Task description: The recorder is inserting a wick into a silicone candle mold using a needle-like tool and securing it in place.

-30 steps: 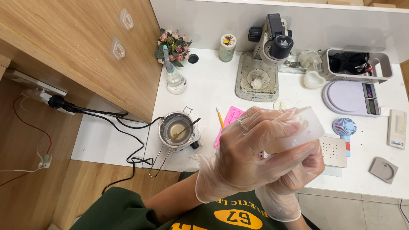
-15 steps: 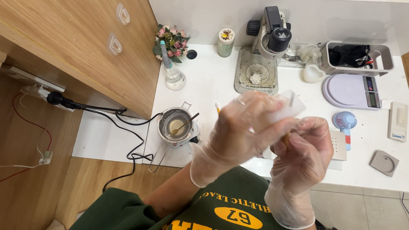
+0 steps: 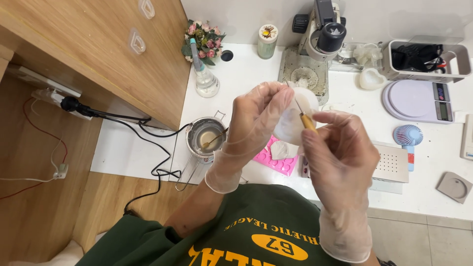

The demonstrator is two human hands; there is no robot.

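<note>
Both my hands wear clear plastic gloves and are raised above the white table (image 3: pixel 246 83). My left hand (image 3: pixel 258 120) grips a translucent white silicone mould (image 3: pixel 295 116) from its left side. My right hand (image 3: pixel 340 152) pinches a thin needle tool (image 3: pixel 304 114) with a yellow-orange handle, its metal tip pointing up against the mould's face. Below the hands, a pink silicone mould tray (image 3: pixel 276 158) lies on the table with a small white piece (image 3: pixel 282 149) on it.
A small metal melting pot (image 3: pixel 206 138) with a stirrer sits on a heater at left, black cables trailing off. A microscope (image 3: pixel 315 44), a flower posy (image 3: pixel 202 38), a squeeze bottle (image 3: pixel 204 79), a jar, a heart-shaped dish, a grey bin, a round scale (image 3: pixel 416 101), a mini fan and a perforated white box stand around.
My hands have risen and parted slightly; the mould turned to face me in the left hand, and the right hand now shows the needle tool held against it.
</note>
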